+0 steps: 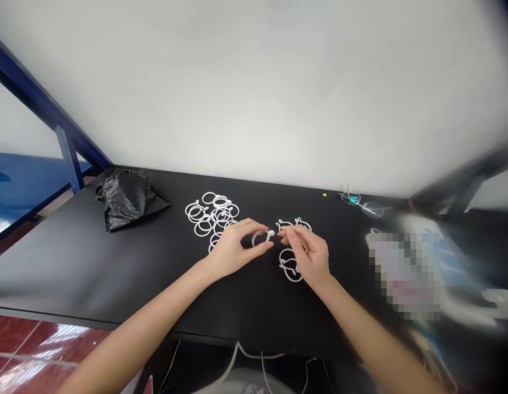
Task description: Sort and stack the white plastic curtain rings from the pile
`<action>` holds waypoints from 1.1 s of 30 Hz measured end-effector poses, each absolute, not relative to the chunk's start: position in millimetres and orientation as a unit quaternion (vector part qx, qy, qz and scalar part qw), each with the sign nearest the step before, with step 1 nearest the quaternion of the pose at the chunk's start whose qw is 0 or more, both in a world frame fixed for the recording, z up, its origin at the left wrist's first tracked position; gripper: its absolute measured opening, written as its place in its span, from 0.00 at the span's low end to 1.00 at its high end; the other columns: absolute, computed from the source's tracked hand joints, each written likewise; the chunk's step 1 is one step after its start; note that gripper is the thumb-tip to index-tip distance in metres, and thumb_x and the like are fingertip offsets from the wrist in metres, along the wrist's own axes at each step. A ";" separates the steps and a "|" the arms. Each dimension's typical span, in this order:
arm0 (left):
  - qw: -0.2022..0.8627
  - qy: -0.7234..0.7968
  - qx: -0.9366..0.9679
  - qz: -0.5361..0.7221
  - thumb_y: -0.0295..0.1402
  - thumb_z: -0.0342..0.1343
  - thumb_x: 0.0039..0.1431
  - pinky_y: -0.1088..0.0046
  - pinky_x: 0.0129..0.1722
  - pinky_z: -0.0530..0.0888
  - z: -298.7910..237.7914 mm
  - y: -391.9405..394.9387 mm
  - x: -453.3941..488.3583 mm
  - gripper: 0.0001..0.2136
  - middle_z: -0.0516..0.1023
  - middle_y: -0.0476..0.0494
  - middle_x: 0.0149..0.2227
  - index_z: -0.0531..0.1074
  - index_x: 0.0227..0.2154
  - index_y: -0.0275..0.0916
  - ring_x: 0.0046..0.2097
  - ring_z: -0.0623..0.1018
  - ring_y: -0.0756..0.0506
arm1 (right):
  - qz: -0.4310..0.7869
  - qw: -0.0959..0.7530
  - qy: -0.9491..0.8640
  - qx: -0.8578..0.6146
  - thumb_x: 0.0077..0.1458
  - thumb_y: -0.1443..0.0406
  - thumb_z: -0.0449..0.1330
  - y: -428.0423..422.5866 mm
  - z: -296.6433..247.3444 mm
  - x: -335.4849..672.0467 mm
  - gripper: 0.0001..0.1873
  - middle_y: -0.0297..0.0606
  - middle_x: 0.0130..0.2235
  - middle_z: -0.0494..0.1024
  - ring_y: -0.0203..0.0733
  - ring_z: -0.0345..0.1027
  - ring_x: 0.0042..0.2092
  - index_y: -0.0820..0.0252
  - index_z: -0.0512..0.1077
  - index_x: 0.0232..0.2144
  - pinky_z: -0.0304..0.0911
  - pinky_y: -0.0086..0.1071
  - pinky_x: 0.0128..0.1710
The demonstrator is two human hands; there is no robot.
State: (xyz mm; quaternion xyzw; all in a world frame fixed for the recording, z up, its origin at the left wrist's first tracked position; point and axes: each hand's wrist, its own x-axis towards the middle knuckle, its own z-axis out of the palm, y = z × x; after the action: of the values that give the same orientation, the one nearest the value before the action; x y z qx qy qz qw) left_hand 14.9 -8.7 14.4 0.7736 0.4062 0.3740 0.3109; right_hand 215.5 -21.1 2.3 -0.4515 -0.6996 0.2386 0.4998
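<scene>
A white plastic ring (255,239) with a small rounded knob at one end is pinched between the thumb and fingers of my left hand (233,246), just above the black table. Close by on the right, the thumb and fingertips of my right hand (311,254) come together near the knob; anything between them is too small to make out. Behind and left of my left hand lies a loose pile of similar white rings (203,225), partly covered by that hand. A smaller group of white rings (294,273) rests around and partly under my right hand.
A crumpled black plastic bag (128,200) sits at the table's (163,284) left. Eyeglasses (351,198) and a small yellow bit (324,195) lie toward the back right. Blurred plastic packaging (455,273) occupies the right side. A pale wall and blue metal frame (44,96) stand behind.
</scene>
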 end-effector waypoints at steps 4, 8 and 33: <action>0.104 0.468 0.804 0.353 0.32 0.54 0.63 0.58 0.51 0.75 -1.4 4.3 4.3 0.12 0.77 0.36 0.49 0.73 0.47 0.35 0.49 0.77 0.39 | 0.135 0.412 -0.732 -0.526 0.57 0.66 0.60 -8.2 -4.6 228.7 0.04 0.38 0.36 0.81 0.46 0.72 0.39 0.57 0.76 0.34 0.68 0.42 0.42; 0.017 0.508 0.821 0.260 0.27 0.52 0.62 0.52 0.53 0.73 -10.3 13.3 -4.3 0.12 0.76 0.33 0.51 0.74 0.47 0.32 0.51 0.76 0.35 | 0.097 0.315 -0.768 -0.549 0.53 0.69 0.63 -3.7 -13.5 233.6 0.03 0.37 0.34 0.81 0.51 0.70 0.41 0.57 0.75 0.32 0.64 0.47 0.44; 0.610 0.308 0.621 0.384 0.38 0.49 0.68 0.65 0.53 0.72 7.0 -19.6 29.0 0.15 0.71 0.39 0.54 0.62 0.54 0.41 0.52 0.75 0.44 | 0.389 0.546 -0.654 -0.351 0.57 0.71 0.61 -31.2 -5.8 200.5 0.11 0.34 0.36 0.76 0.38 0.73 0.37 0.51 0.76 0.40 0.73 0.33 0.38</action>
State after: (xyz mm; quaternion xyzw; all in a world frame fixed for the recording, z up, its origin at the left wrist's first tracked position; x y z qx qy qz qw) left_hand 29.0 -19.6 7.0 0.6208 0.3075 0.3844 0.6102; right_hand 200.5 -31.2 -5.8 -0.3515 -0.6535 0.3885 0.5463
